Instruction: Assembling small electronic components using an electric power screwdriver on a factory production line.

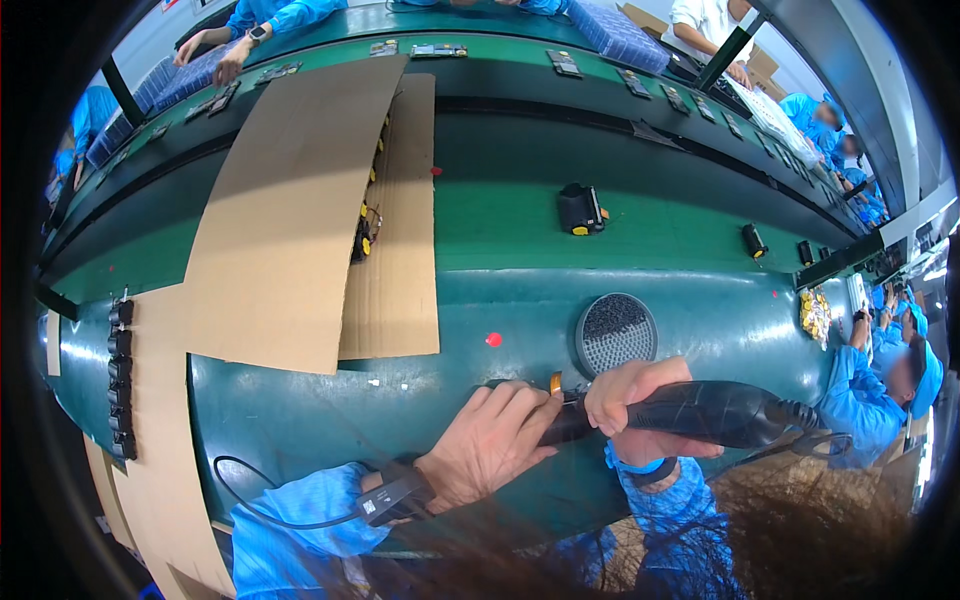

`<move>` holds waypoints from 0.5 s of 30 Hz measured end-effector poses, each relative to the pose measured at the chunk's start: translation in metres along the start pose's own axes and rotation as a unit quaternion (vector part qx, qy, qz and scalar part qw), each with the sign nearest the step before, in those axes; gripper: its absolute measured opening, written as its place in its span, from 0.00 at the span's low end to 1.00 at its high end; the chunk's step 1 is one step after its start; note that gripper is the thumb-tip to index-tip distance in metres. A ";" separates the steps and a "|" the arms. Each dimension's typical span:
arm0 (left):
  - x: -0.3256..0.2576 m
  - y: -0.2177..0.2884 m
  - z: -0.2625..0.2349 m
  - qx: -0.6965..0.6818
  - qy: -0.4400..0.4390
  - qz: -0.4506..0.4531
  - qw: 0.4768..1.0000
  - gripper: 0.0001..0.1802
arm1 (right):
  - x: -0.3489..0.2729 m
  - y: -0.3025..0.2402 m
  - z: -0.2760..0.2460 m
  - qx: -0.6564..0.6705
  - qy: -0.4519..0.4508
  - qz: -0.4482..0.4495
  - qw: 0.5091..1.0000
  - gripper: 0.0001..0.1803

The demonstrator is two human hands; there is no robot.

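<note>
My right hand [625,398] is wrapped round a black electric screwdriver [715,412], which lies almost level with its cord trailing off to the right. The driver's front end points left, toward a black plastic part [567,426] on the bench. My left hand [490,435] grips this part from the left, its fingers covering most of it. A short orange flex strip [556,382] sticks up beside the fingertips. Just beyond both hands sits a round grey dish [646,352] of small dark screws. The driver's tip is hidden between my hands.
Large cardboard sheets [280,220] cover the bench at left, near a row of black parts [121,380]. Black units, one with a yellow piece [581,210], stand on the green belt. Circuit boards [565,63] line the far belt. A bag of yellow pieces [815,318] lies right; co-workers surround the line.
</note>
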State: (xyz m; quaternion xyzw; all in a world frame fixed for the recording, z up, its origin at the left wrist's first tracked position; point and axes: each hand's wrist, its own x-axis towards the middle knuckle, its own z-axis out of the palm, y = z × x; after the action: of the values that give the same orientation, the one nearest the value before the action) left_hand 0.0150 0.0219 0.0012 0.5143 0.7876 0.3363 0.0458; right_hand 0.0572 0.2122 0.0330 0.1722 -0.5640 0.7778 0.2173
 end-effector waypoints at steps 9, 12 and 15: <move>-0.002 0.002 -0.004 -0.008 0.003 -0.012 1.000 0.34 | -0.003 0.009 -0.004 0.005 -0.025 0.009 1.000 0.48; 0.000 0.003 -0.005 0.005 0.009 -0.007 1.000 0.33 | -0.003 0.010 -0.007 0.019 -0.035 -0.008 0.999 0.49; 0.000 0.003 -0.006 0.008 0.004 0.005 1.000 0.32 | -0.004 0.006 -0.008 0.065 0.044 0.064 0.995 0.50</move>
State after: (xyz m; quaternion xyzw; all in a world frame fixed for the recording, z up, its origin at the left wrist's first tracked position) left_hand 0.0150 0.0197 0.0081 0.5168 0.7879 0.3328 0.0369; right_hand 0.0577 0.2172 0.0240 0.1153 -0.5123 0.8318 0.1798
